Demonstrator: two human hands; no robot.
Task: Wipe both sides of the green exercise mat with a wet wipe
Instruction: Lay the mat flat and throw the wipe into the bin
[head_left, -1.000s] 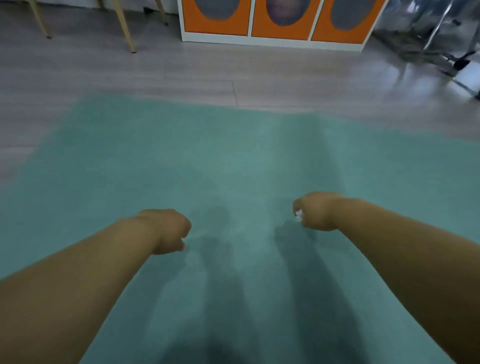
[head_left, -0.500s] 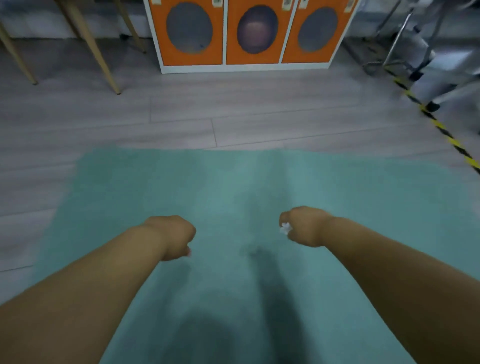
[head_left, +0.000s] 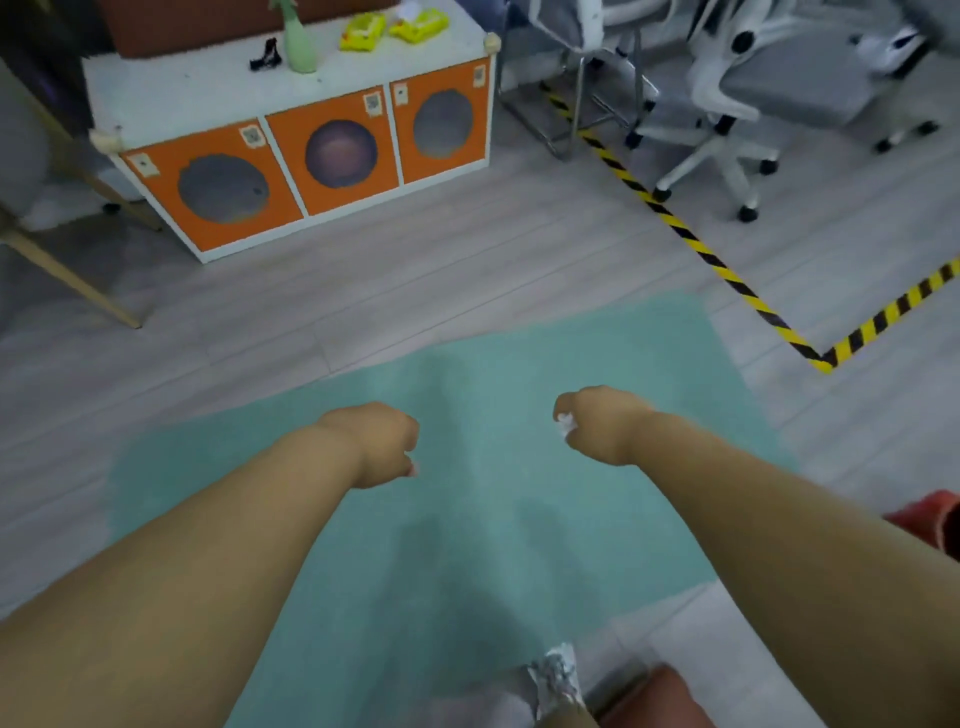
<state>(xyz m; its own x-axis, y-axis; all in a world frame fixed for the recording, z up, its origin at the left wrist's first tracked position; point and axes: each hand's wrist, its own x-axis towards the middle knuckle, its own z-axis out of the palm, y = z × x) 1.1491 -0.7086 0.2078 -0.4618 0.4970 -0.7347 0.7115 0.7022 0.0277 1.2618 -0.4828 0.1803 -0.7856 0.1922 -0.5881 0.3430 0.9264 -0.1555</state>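
View's pulled back and up since a second ago, so the green mat (head_left: 467, 519) now sits well below both fists. Right hand (head_left: 597, 423) clenches the wet wipe (head_left: 565, 423); left hand (head_left: 379, 441) is curled, empty. Looks like wiping's paused, maybe flip time.

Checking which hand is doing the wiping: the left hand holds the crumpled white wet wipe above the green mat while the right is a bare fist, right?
Not quite. The head view shows the white wet wipe poking out of the right hand; the left hand is the bare fist. Both are above the green mat.
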